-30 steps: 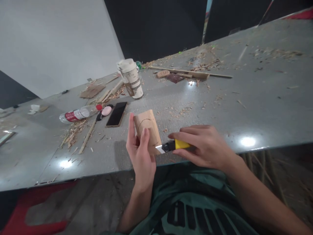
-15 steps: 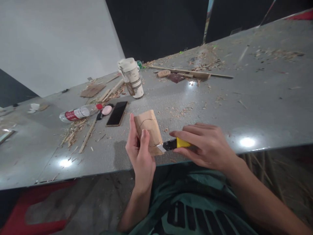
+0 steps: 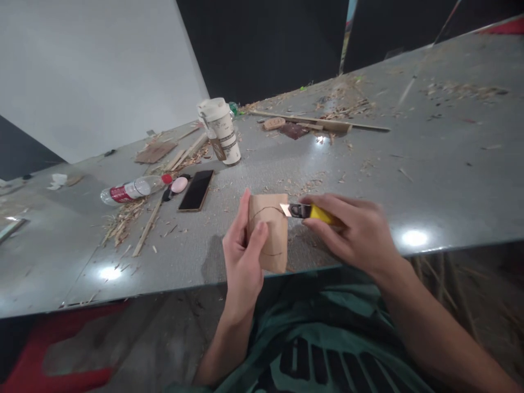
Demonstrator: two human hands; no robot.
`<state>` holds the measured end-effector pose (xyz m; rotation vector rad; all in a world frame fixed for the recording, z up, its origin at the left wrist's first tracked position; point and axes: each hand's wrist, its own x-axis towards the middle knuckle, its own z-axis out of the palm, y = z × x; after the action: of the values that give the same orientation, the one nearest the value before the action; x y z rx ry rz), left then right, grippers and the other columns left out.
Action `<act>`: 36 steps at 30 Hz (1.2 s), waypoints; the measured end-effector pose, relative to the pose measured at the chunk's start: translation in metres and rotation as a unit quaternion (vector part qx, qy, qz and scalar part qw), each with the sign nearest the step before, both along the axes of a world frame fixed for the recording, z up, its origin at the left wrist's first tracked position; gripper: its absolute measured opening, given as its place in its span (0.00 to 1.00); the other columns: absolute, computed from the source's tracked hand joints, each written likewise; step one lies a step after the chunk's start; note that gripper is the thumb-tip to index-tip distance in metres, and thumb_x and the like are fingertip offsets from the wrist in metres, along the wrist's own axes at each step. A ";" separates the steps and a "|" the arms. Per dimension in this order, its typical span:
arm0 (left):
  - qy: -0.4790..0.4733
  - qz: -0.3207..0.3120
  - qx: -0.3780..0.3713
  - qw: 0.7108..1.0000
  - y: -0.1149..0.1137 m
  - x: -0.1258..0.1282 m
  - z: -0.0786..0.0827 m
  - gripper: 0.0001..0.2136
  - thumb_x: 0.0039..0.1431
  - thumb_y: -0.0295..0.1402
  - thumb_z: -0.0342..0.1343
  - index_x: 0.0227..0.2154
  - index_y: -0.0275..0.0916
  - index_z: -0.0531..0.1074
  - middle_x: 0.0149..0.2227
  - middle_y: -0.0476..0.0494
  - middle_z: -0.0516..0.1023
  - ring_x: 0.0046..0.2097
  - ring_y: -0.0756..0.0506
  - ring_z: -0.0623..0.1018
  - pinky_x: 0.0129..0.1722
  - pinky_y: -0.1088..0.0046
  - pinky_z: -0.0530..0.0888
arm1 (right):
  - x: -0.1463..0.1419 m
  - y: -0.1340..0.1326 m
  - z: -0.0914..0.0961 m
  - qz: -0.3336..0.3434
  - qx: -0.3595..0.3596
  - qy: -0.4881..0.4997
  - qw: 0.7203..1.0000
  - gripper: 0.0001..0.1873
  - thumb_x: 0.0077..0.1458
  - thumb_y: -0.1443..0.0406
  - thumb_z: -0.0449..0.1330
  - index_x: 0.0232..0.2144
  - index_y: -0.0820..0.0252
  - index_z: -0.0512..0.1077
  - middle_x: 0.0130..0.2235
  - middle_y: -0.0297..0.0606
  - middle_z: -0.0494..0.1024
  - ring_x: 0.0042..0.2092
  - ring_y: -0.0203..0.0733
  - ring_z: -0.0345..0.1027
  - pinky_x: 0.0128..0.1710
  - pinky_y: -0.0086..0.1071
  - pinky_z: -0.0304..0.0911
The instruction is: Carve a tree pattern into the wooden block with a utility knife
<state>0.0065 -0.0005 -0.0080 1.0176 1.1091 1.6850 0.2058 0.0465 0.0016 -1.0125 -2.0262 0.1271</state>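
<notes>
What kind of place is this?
It looks like a woodcraft workshop, though I can't be sure. The left hand holds a wooden block with curved lines on it, the right hand holds a cutting knife, and wood shavings litter the grey table.

I wear the one camera on my head, so it looks forward and down over my shirt (image 3: 319, 349), which shows along the bottom. My hands (image 3: 243, 267) are close to it, just below the middle of the view. Beyond them it takes in the tabletop (image 3: 368, 185) at a slant, back to the dark wall (image 3: 266, 49).
</notes>
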 end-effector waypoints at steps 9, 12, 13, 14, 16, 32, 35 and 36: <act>-0.063 0.012 0.002 0.998 0.007 0.002 0.000 0.25 0.69 0.37 0.66 0.67 0.56 0.74 0.73 0.52 0.71 0.71 0.41 0.73 0.63 0.73 0.78 | -0.001 -0.003 0.002 0.078 0.005 -0.065 0.995 0.17 0.73 0.53 0.59 0.51 0.58 0.79 0.39 0.39 0.85 0.36 0.41 0.79 0.35 0.34 0.65; -0.070 0.021 -0.004 0.997 0.007 0.002 0.000 0.27 0.67 0.37 0.67 0.68 0.54 0.73 0.70 0.50 0.75 0.69 0.39 0.76 0.59 0.71 0.80 | 0.000 -0.002 0.002 0.117 0.009 -0.070 0.991 0.18 0.73 0.53 0.59 0.50 0.59 0.79 0.37 0.37 0.83 0.33 0.39 0.75 0.33 0.34 0.63; -0.070 0.023 -0.004 0.997 0.007 0.002 -0.001 0.27 0.67 0.37 0.67 0.68 0.54 0.73 0.70 0.50 0.75 0.69 0.39 0.76 0.60 0.70 0.80 | 0.000 -0.002 0.002 0.125 0.010 -0.068 0.990 0.18 0.73 0.53 0.60 0.50 0.60 0.79 0.36 0.37 0.83 0.33 0.39 0.74 0.32 0.34 0.62; -0.068 0.022 -0.003 0.997 0.008 0.001 -0.001 0.27 0.67 0.37 0.67 0.68 0.54 0.73 0.70 0.50 0.75 0.70 0.39 0.75 0.61 0.70 0.80 | -0.001 -0.002 0.002 0.130 0.011 -0.066 0.989 0.18 0.73 0.53 0.60 0.50 0.60 0.79 0.36 0.37 0.82 0.32 0.38 0.73 0.32 0.34 0.61; -0.059 0.015 0.004 0.998 0.008 0.000 -0.002 0.25 0.68 0.37 0.66 0.67 0.56 0.73 0.72 0.51 0.72 0.71 0.40 0.73 0.64 0.71 0.77 | -0.001 -0.002 0.002 0.128 0.017 -0.064 0.990 0.18 0.73 0.53 0.60 0.50 0.61 0.79 0.35 0.37 0.82 0.31 0.38 0.72 0.32 0.34 0.61; -0.056 -0.006 0.003 0.998 0.007 -0.002 -0.005 0.26 0.68 0.37 0.66 0.67 0.55 0.73 0.73 0.51 0.70 0.72 0.41 0.72 0.68 0.69 0.75 | -0.002 -0.002 0.002 0.070 0.025 -0.047 0.996 0.17 0.73 0.53 0.60 0.49 0.59 0.79 0.40 0.39 0.86 0.36 0.41 0.79 0.34 0.34 0.66; -0.066 0.007 0.011 0.998 0.010 -0.002 -0.006 0.25 0.68 0.37 0.66 0.67 0.55 0.74 0.72 0.50 0.72 0.70 0.41 0.75 0.62 0.73 0.79 | -0.002 -0.002 0.002 0.116 0.025 -0.077 0.990 0.18 0.73 0.52 0.60 0.50 0.59 0.79 0.35 0.37 0.83 0.32 0.39 0.75 0.32 0.35 0.63; -0.065 0.012 0.012 0.998 0.010 -0.002 -0.006 0.26 0.68 0.37 0.66 0.67 0.54 0.73 0.72 0.50 0.73 0.70 0.41 0.75 0.62 0.72 0.79 | -0.002 -0.002 0.002 0.125 0.024 -0.080 0.989 0.18 0.73 0.52 0.59 0.50 0.59 0.79 0.35 0.36 0.82 0.32 0.39 0.73 0.32 0.35 0.63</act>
<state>0.0049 0.0094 -0.0143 0.8990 1.0232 1.7612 0.2039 0.0440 0.0037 -0.7562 -2.2863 0.1318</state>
